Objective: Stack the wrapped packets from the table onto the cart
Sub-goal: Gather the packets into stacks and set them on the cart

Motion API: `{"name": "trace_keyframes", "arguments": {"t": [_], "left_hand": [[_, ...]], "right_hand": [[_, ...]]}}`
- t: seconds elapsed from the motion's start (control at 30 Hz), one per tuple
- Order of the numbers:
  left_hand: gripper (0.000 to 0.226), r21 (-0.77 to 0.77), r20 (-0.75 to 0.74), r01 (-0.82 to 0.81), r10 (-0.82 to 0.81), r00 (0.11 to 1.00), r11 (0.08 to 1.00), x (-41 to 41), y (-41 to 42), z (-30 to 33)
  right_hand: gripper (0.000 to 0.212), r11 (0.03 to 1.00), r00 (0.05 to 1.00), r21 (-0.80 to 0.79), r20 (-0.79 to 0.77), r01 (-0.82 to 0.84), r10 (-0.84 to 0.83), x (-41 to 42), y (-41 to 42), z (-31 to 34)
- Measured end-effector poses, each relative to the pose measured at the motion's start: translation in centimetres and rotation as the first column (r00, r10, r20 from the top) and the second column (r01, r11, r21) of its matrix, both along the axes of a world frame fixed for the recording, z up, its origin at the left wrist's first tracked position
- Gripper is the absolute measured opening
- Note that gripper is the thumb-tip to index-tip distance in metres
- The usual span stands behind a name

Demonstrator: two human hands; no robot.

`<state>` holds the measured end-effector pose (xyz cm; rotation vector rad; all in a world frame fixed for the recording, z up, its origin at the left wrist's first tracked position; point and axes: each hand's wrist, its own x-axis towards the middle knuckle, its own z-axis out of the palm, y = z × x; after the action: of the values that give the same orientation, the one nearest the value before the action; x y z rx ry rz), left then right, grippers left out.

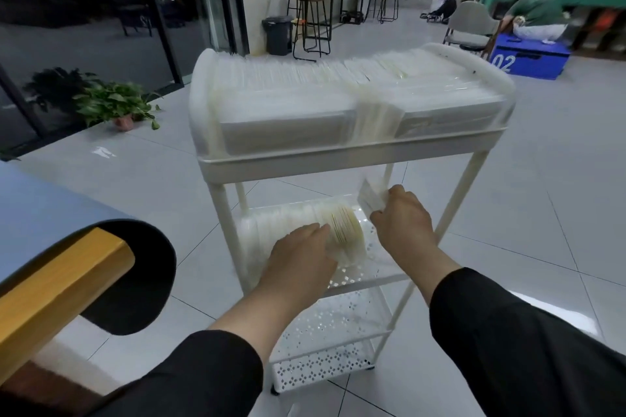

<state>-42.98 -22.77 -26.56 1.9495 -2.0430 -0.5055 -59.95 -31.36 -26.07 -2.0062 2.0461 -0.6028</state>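
While both hands reached into the middle tier of the white cart (352, 149), the left hand (301, 256) lay with straight fingers pressed flat against a row of wrapped packets (342, 232) standing on edge on that perforated shelf (355, 272). The right hand (401, 217) pinched a small bundle of packets (369, 198) between thumb and curled fingers, holding it just above the right end of the same row, tilted, and blurred in outline. The row occupied the left and centre of the shelf; the bare perforated surface showed to its right and front. The cart's top tray (338, 159) was already filled with packets (288, 101) packed upright from rim to rim. The bottom shelf (321, 372), also perforated, showed only its own surface where visible. Both forearms wore dark sleeves (508, 332). At lower left stood the corner of a blue-topped table (44, 210) with a wooden edge, just beside the cart. On the tiled floor beyond were a potted plant (115, 105), a dark bin (277, 34), stools (311, 27) and a blue box (531, 57) marked 02; two persons were seen well apart at the far right
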Motion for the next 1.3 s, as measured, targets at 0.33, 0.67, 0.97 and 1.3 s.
{"name": "trace_keyframes", "arguments": {"t": [0.33, 0.67, 0.97, 1.3], "left_hand": [[0.035, -0.156, 0.176, 0.042, -0.014, 0.984, 0.987, -0.1, -1.7, -2.7], [0.087, -0.136, 0.202, 0.051, -0.023, 0.979, 0.989, -3.0, -3.7, -3.2], [0.080, -0.044, 0.321, 0.161, -0.139, 0.937, 0.986, -4.4, -5.8, -3.7], [0.099, 0.002, 0.336, 0.101, -0.096, 0.937, 0.995, -5.4, -7.2, -3.4]], "right_hand": [[0.050, 0.962, 0.968, 0.267, 0.218, 0.059, -0.120, 0.5, -1.6, -3.0], [0.057, 0.965, 0.816, 0.263, 0.562, -0.022, -0.135, 0.2, 0.1, -3.8], [0.041, 0.987, 0.824, 0.159, 0.562, -0.023, -0.072, -0.6, 0.4, -4.5], [0.041, 0.991, 0.809, 0.120, 0.587, -0.052, -0.028, -1.0, 0.2, -4.8]]}}
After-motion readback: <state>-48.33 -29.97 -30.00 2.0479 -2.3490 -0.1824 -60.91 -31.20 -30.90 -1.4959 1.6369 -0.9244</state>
